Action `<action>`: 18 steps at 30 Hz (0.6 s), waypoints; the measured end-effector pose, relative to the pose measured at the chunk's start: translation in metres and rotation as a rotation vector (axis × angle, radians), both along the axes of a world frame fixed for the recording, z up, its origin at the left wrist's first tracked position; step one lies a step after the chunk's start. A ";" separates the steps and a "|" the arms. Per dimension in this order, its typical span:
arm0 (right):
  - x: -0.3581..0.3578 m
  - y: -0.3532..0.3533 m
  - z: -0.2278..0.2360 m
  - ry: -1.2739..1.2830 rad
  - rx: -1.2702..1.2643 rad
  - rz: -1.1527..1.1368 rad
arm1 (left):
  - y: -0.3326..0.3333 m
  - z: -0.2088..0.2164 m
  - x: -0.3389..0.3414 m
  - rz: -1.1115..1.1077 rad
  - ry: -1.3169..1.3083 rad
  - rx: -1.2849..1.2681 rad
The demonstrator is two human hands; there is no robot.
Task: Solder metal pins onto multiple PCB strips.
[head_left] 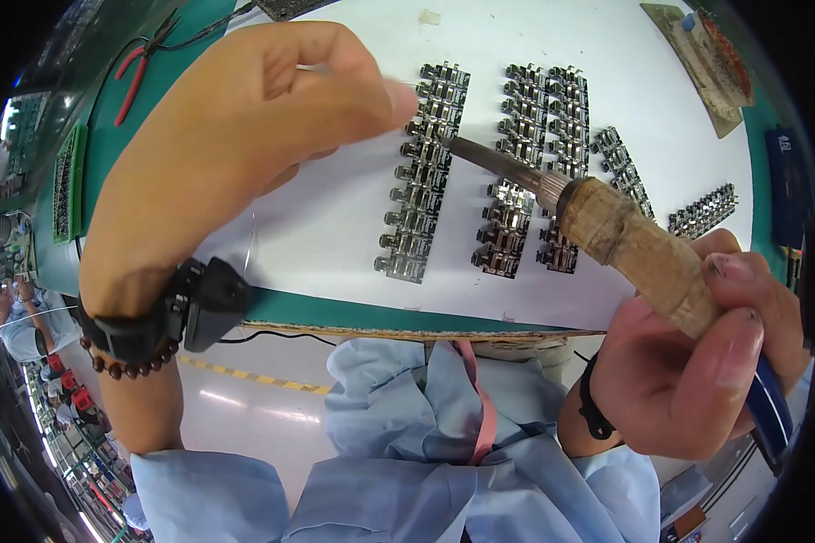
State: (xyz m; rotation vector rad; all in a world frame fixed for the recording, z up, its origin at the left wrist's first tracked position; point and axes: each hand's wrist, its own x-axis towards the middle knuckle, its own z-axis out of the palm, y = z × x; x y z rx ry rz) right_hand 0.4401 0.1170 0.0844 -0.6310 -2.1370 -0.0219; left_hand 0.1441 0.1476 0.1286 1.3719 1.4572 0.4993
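Note:
My right hand [688, 389] grips a soldering iron [629, 231] by its worn, tan wrapped handle. The iron's dark tip points left and meets, or hovers just over, the upper part of a row of small metal connectors [412, 204] on dark boards. My left hand [235, 118] is closed in a pinch beside that same row. A thin silvery wire, seemingly solder wire [252, 237], hangs below the palm, and a short end shows near the fingertips. Most of the wire is hidden by the hand.
More connector rows [568, 118] lie to the right, with two short rows [704, 211] farther right. White paper [335, 262] covers the green mat. Red-handled pliers [131, 86] lie far left, a green board [68, 185] at the left edge. A stained cleaning pad [711, 68] sits far right.

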 end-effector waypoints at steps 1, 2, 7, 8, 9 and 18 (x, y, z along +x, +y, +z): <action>-0.001 0.004 0.001 0.012 -0.013 0.004 | -0.003 0.001 0.000 0.091 -0.077 0.033; -0.002 0.007 0.001 0.024 -0.025 0.006 | -0.006 0.002 -0.001 0.182 -0.154 0.066; -0.006 0.011 -0.011 0.114 -0.042 0.019 | -0.023 -0.007 0.003 0.174 -0.089 0.160; -0.006 0.010 -0.012 0.131 -0.048 0.022 | -0.026 -0.008 0.003 0.178 -0.101 0.179; -0.006 0.010 -0.012 0.147 -0.054 0.023 | -0.028 -0.010 0.003 0.180 -0.115 0.197; -0.006 0.009 -0.012 0.267 -0.112 0.032 | -0.027 -0.028 -0.001 0.118 -0.118 0.281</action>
